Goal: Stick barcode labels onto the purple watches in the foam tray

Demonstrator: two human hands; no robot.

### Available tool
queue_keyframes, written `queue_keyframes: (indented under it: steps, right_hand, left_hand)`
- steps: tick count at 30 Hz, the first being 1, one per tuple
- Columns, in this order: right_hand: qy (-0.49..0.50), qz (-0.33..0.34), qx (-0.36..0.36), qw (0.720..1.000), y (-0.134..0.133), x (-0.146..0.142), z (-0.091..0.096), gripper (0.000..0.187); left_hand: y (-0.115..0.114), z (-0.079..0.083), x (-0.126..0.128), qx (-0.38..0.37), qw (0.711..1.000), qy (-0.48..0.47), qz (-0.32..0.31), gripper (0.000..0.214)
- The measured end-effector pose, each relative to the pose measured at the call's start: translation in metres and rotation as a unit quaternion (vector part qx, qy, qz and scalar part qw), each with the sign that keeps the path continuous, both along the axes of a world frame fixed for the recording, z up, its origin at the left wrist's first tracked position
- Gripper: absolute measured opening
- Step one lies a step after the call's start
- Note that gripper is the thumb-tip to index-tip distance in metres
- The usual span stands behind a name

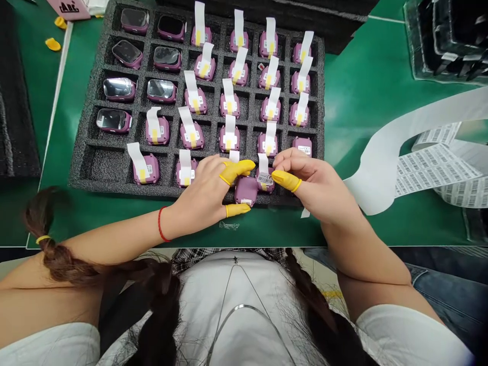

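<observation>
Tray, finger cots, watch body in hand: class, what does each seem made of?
Tray: dark foam, matte, with a coarse, porous look. Finger cots: thin yellow rubber, probably latex, with rolled rims. Watch body held in the left hand: pink plastic, smooth, faintly glossy.

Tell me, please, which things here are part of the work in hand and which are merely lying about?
In hand:
left hand holding a purple watch body
right hand at a barcode label
foam tray
label strip

Lying about:
yellow finger cots
pink box
black trays
</observation>
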State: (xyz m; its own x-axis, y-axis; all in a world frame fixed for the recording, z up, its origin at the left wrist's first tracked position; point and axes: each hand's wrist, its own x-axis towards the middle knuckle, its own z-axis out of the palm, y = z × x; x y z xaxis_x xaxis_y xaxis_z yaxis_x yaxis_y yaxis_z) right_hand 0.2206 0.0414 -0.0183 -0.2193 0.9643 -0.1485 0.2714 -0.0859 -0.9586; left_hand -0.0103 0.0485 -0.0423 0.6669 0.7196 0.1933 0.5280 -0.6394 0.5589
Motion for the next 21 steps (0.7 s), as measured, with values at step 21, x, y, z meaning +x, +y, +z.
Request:
queue_keyframes:
  steps: [21]
  right_hand:
    - [-0.165,0.105,0.093,0.976,-0.011,-0.014,-0.006,0.013]
  left_hand:
    - [-0.01,-0.011,0.005,0.076,0.996,-0.022,0.033,0.055]
